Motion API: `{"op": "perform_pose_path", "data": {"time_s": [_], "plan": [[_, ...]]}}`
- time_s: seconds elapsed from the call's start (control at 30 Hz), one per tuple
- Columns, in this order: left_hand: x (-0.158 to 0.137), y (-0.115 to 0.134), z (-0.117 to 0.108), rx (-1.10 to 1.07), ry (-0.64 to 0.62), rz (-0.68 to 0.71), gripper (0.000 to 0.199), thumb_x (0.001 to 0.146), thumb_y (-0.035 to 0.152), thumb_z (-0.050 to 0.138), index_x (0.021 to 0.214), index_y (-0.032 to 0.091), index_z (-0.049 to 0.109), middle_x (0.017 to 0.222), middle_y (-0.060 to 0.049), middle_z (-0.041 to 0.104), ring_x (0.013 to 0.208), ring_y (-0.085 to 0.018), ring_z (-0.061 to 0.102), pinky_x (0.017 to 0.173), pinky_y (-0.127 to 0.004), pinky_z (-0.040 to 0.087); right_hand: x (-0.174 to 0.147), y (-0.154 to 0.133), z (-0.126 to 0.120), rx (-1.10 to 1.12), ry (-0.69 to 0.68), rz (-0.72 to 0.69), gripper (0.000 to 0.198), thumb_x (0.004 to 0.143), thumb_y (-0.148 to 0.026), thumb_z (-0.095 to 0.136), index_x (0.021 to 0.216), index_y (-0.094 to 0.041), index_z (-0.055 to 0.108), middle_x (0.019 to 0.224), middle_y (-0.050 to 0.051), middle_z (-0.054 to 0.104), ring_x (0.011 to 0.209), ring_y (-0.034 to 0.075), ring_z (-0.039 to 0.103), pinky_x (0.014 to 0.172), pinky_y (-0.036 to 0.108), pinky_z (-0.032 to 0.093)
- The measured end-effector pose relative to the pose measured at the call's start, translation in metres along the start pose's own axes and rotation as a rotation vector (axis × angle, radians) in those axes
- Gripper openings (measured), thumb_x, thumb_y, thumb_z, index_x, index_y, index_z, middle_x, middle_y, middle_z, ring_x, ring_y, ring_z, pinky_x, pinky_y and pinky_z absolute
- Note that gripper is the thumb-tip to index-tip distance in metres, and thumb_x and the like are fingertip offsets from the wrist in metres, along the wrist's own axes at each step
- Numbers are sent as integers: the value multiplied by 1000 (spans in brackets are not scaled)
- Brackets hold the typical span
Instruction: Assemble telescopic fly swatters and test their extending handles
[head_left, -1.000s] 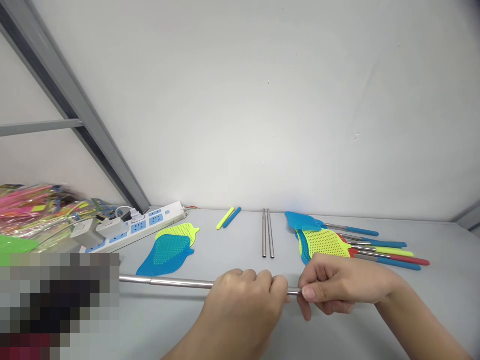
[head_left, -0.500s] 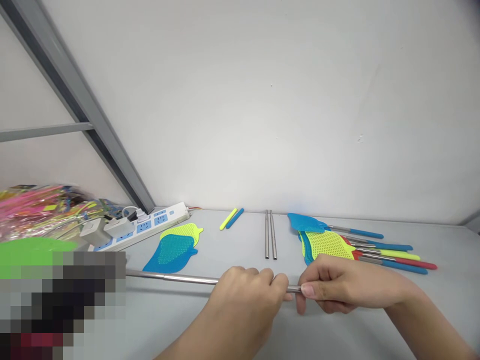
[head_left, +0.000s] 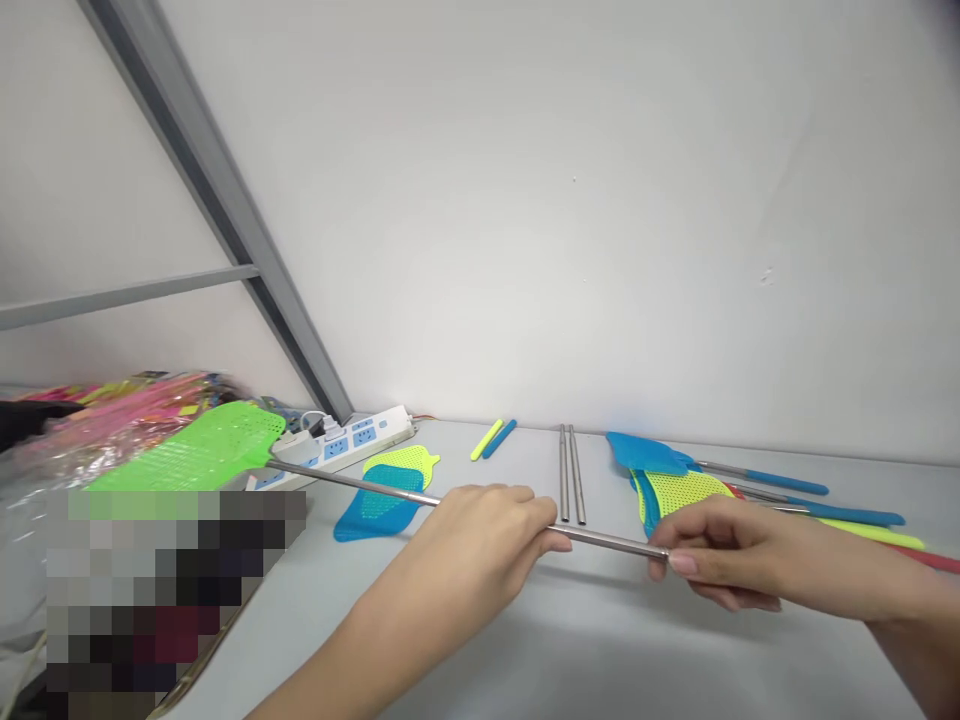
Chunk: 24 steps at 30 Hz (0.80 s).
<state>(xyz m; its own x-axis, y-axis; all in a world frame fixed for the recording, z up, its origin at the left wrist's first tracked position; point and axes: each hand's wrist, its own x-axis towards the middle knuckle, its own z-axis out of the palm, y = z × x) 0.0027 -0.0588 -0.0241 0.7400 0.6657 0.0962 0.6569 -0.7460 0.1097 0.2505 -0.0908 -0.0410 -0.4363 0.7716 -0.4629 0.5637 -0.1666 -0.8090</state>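
A fly swatter with a green perforated head (head_left: 217,440) and a telescopic metal rod (head_left: 607,541) lies slantwise across my view, held above the table. My left hand (head_left: 495,535) is wrapped round the middle of the rod. At the rod's bare right end, my right hand (head_left: 731,555) pinches the tip between thumb and fingers. Beyond my left hand are a loose yellow swatter head (head_left: 422,460) and a blue one (head_left: 379,510). Two metal rods (head_left: 565,475) lie behind my hands. A yellow handle sleeve (head_left: 487,440) and a blue sleeve (head_left: 500,439) rest near the wall.
Several swatters with blue (head_left: 649,452) and yellow heads (head_left: 686,493) are piled at the right, partly behind my right hand. A power strip (head_left: 386,427) with plugs and plastic-wrapped goods (head_left: 142,405) occupy the left. Grey metal framing (head_left: 247,230) stands there; a white wall (head_left: 570,250) bounds the back.
My hands have moved apart, exposing more rod between them. The rod now tilts, its green-headed end higher and its right end lower. The view has shifted left.
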Motion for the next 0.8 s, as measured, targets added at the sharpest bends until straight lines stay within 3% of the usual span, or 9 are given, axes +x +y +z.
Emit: {"op": "perform_pose_path", "data": {"time_s": [0.27, 0.8], "plan": [[0, 5, -4, 74, 15, 39, 27, 86, 30, 34, 65, 18, 45, 61, 5, 51, 53, -9, 49, 48, -22, 28, -2, 7, -5, -116, 33, -11, 26, 80, -42, 43, 69, -18, 50, 59, -3, 48, 47, 7, 34, 43, 20, 26], [6, 13, 12, 200, 97, 124, 23, 86, 27, 34, 68, 19, 45, 58, 4, 50, 49, -11, 47, 44, -26, 19, -1, 5, -6, -16, -82, -27, 31, 80, -45, 40, 73, -18, 53, 55, -5, 30, 46, 7, 25, 41, 20, 19]]}}
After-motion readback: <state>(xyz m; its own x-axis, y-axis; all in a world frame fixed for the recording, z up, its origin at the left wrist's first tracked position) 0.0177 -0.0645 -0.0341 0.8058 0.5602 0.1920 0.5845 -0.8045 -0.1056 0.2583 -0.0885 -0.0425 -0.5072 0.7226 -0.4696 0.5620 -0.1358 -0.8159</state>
